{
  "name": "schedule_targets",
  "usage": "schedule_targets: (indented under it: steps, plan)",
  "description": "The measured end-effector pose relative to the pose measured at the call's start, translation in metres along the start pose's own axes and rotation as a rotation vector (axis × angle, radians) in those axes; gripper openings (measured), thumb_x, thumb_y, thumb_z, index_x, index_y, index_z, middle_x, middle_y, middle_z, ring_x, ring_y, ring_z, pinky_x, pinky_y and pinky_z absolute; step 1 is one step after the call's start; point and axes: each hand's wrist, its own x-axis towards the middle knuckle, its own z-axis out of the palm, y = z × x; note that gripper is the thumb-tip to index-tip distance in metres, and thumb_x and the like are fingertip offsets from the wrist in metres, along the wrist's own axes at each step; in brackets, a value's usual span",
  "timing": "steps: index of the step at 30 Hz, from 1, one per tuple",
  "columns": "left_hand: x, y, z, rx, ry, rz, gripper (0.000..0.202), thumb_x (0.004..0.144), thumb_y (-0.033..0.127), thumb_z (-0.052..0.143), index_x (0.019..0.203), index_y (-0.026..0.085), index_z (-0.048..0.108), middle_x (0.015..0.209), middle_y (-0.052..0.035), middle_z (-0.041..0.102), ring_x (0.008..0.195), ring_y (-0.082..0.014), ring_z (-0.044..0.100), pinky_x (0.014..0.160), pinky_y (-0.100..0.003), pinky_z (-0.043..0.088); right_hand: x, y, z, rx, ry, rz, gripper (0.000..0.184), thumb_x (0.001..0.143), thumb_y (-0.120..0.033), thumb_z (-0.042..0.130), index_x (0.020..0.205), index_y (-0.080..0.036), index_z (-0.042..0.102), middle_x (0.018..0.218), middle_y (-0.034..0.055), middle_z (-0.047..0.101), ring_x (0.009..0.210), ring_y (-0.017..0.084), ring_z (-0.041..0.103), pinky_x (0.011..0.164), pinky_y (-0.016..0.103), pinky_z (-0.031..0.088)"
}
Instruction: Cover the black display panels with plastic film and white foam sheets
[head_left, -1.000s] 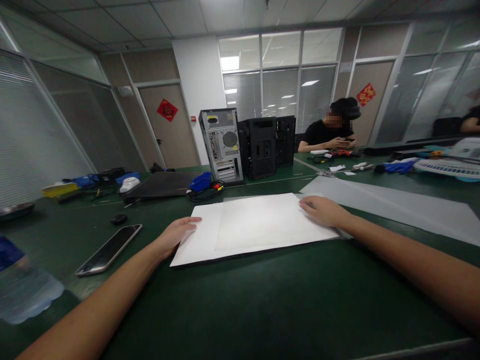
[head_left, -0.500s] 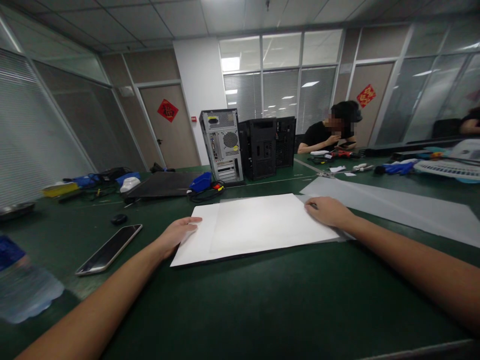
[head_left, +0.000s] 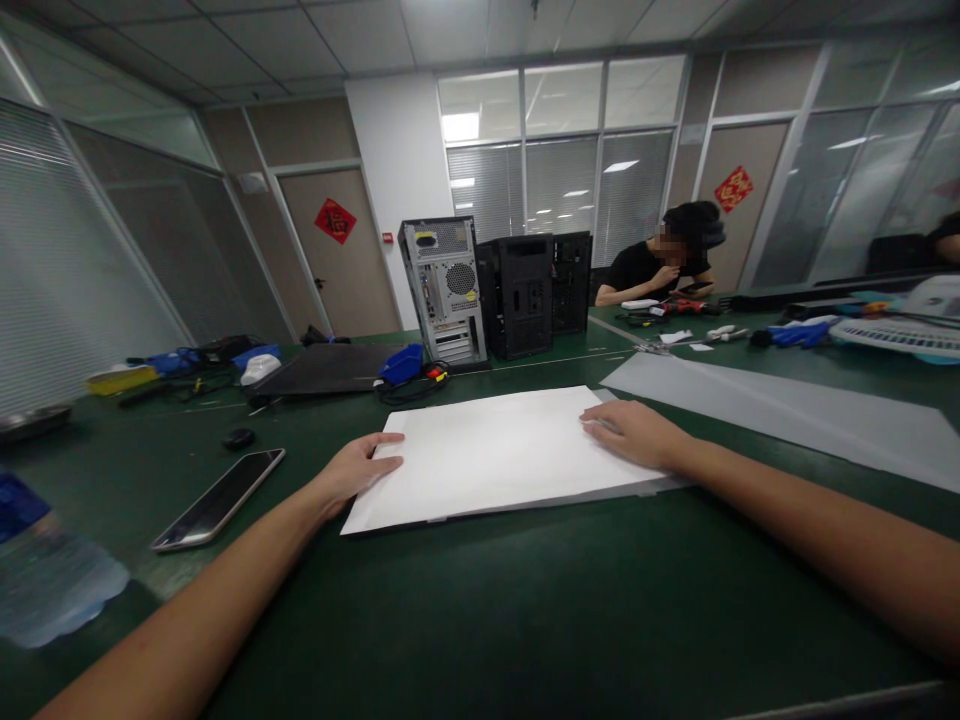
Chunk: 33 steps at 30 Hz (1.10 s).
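Observation:
A white sheet (head_left: 480, 450), perhaps paper or card, lies on the green table in front of me. My left hand (head_left: 358, 472) grips its left edge, two digits on top and the rest of the hand partly hidden at the edge. On the sheet's right part rests my right hand (head_left: 634, 432), palm down, fingers stretched over the surface. Under the white sheet, a greyish translucent sheet (head_left: 626, 490) peeks out along the front and right edges. A larger translucent sheet (head_left: 787, 410) lies to the right, beyond my right forearm.
A phone (head_left: 219, 500), a small black object (head_left: 238, 438) and a water bottle (head_left: 52, 570) are on the left. Computer cases (head_left: 450, 290) stand behind the sheet, near a blue bin (head_left: 401, 364) and a dark panel (head_left: 330, 370). A person (head_left: 660, 265) sits across the table.
My right hand has moved left from the white sheet's right edge onto its surface, and its fingers have straightened. More translucent sheet shows along the front edge. My left hand stays at the left edge.

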Motion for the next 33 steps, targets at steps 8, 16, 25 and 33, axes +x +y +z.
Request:
schedule_targets:
  steps: [8,16,25,33]
  plan:
    - [-0.005,0.005,0.005,-0.189,-0.030,-0.106,0.069,0.060,0.013,0.059,0.129,0.019,0.061,0.087,-0.0035,0.071,0.060,-0.0159,0.063,0.051,-0.025,0.045,0.003,0.037,-0.002,-0.071,0.110,0.100,0.049,0.095,-0.050,0.038,0.120,-0.019,0.067,0.123,0.0090,0.065,0.113,0.027,0.059,0.100,0.044,0.043]
    - [0.002,-0.003,0.002,-0.134,-0.015,-0.047,0.057,0.064,0.022,0.070,0.121,0.020,0.067,0.096,-0.0042,0.072,0.068,-0.0152,0.063,0.059,-0.025,0.046,-0.002,0.095,-0.006,-0.185,0.111,0.381,0.054,0.092,-0.053,0.037,0.119,-0.019,0.068,0.119,0.0121,0.066,0.111,0.029,0.059,0.096,0.043,0.044]
    - [0.001,-0.004,0.002,-0.143,-0.029,-0.091,0.064,0.063,0.018,0.060,0.127,0.018,0.063,0.072,-0.0010,0.069,0.051,-0.0144,0.057,0.047,-0.024,0.037,-0.013,0.146,0.000,-0.308,0.029,0.696,0.061,0.087,-0.056,0.043,0.134,-0.020,0.056,0.139,0.0190,0.050,0.126,0.039,0.046,0.097,0.059,0.040]
    - [0.004,-0.006,0.003,-0.114,-0.024,-0.063,0.059,0.068,0.023,0.063,0.126,0.019,0.063,0.081,-0.0025,0.070,0.058,-0.0146,0.058,0.054,-0.025,0.041,-0.014,0.149,0.007,-0.281,-0.022,0.699,0.053,0.090,-0.053,0.039,0.117,-0.017,0.066,0.121,0.0208,0.062,0.107,0.035,0.060,0.087,0.052,0.047]
